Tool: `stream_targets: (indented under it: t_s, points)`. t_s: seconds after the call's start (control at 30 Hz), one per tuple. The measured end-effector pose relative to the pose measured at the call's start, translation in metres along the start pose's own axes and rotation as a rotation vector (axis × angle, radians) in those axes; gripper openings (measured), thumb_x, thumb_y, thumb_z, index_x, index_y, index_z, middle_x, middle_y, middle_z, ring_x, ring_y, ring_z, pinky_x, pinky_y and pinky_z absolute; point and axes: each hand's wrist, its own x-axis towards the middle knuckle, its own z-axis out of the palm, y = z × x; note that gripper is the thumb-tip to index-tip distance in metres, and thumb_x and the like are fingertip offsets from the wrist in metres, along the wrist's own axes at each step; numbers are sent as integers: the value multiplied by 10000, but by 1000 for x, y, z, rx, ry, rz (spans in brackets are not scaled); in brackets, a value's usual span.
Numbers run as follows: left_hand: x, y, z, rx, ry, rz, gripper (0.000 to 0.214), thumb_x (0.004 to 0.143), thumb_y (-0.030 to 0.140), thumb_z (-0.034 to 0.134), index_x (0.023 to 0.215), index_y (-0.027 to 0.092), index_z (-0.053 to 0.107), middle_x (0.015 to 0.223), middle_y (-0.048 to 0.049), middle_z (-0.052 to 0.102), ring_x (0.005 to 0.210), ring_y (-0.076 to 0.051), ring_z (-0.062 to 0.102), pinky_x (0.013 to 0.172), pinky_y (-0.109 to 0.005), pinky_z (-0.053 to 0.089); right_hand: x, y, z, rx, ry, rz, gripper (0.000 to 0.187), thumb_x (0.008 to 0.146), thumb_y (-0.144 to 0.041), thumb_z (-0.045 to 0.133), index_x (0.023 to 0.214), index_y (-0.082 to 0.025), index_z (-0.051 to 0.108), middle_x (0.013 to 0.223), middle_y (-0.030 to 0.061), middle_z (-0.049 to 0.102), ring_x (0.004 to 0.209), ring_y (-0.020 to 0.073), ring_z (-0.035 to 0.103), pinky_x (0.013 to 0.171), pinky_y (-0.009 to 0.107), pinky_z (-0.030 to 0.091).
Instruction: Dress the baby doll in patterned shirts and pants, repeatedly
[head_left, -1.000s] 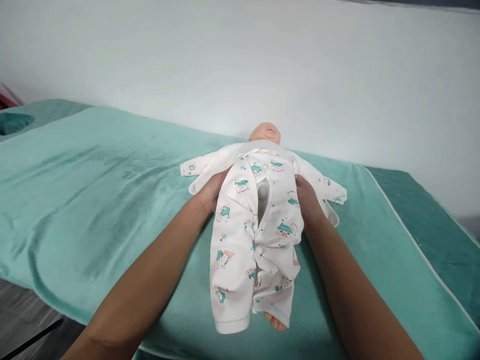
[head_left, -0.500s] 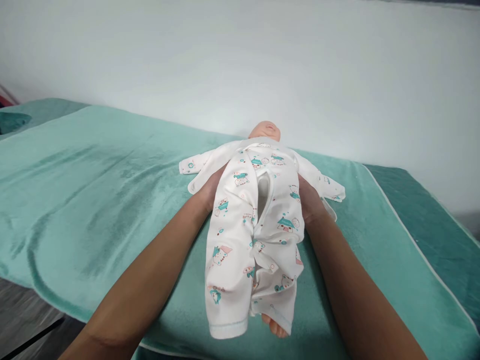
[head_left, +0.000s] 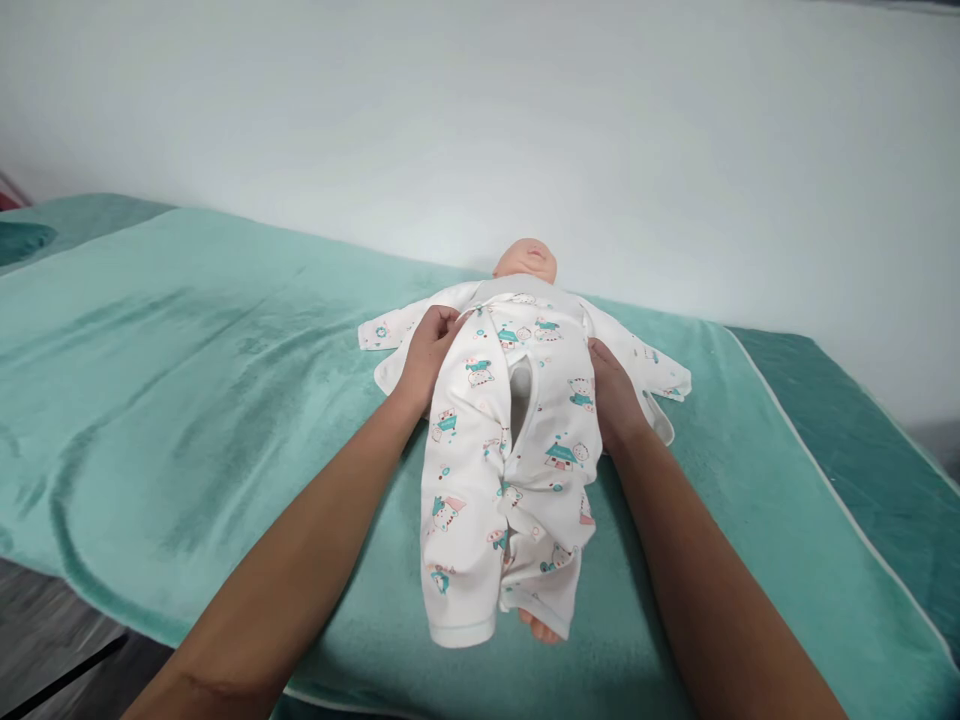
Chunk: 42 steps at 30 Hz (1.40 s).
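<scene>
White wall [head_left: 525,120] fills the top of the picture. Below it lies a big soft green blanket [head_left: 187,380], spread flat and reaching from the left edge to the lower right. A darker green sheet [head_left: 862,450] shows past the blanket's white edge on the right. A bit of grey floor [head_left: 45,630] shows in the lower left corner.

A baby doll [head_left: 525,258] lies on its back in the middle of the picture, on the blanket. Its head points up toward the wall. The doll wears a white sleepsuit [head_left: 517,440] with little teal and pink pictures on it. The suit is open a little down the front, near the tummy. Both sleeves stick out flat to the sides. One bare foot [head_left: 538,627] peeks out of the suit's leg at the bottom.

Two bare arms come in from the bottom of the picture. The left hand [head_left: 427,355] rests on the left side of the doll, close to the shoulder. Its fingers are close together and bent over the edge of the suit. I cannot tell if they pinch the cloth. The right hand [head_left: 613,395] lies along the other side of the doll, touching the suit, just below the sleeve. Its fingers are partly hidden, so I cannot tell if it grips. The doll's body sits between the two hands.
</scene>
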Motion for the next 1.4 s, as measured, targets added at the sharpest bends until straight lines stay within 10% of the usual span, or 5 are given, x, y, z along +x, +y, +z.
stream_targets:
  t_s: [0.27, 0.53, 0.9, 1.2, 1.4]
  points:
    - [10, -5, -2, 99, -34, 150, 152, 876, 357, 652, 987, 252, 647, 794, 18, 553, 745, -143, 516, 733, -269, 428, 5, 5, -3, -66, 148, -87, 195, 855, -443, 616, 844, -252, 580, 835, -3, 601, 790, 180, 535, 733, 312, 470]
    - [26, 16, 0, 377, -245, 368, 107, 906, 327, 616, 903, 226, 650, 992, -31, 647, 938, -190, 577, 857, -315, 429, 31, 1, -12, -114, -131, -363, 164, 829, -371, 657, 825, -250, 546, 1204, 52, 614, 1112, 208, 558, 942, 352, 445]
    - [75, -10, 21, 146, -86, -54, 150, 858, 343, 618, 810, 206, 579, 711, 23, 570, 656, -147, 494, 670, -276, 366, 78, 1, 3, -284, 37, -147, 227, 875, -373, 611, 773, -276, 433, 584, -71, 364, 581, 163, 338, 626, 313, 320]
    - [83, 3, 14, 518, -375, 246, 200, 937, 401, 538, 850, 222, 540, 938, -20, 619, 889, -190, 519, 842, -326, 402, 85, 5, -2, -413, -100, -450, 284, 944, -462, 523, 771, -236, 540, 1142, 63, 639, 1078, 226, 545, 963, 385, 409]
    - [99, 0, 22, 454, -253, 139, 216, 921, 290, 549, 741, 206, 466, 704, 33, 486, 705, -141, 451, 695, -287, 343, 99, 0, -2, -655, -6, -262, 275, 945, -419, 484, 735, -242, 488, 718, -14, 577, 723, 187, 489, 704, 315, 347]
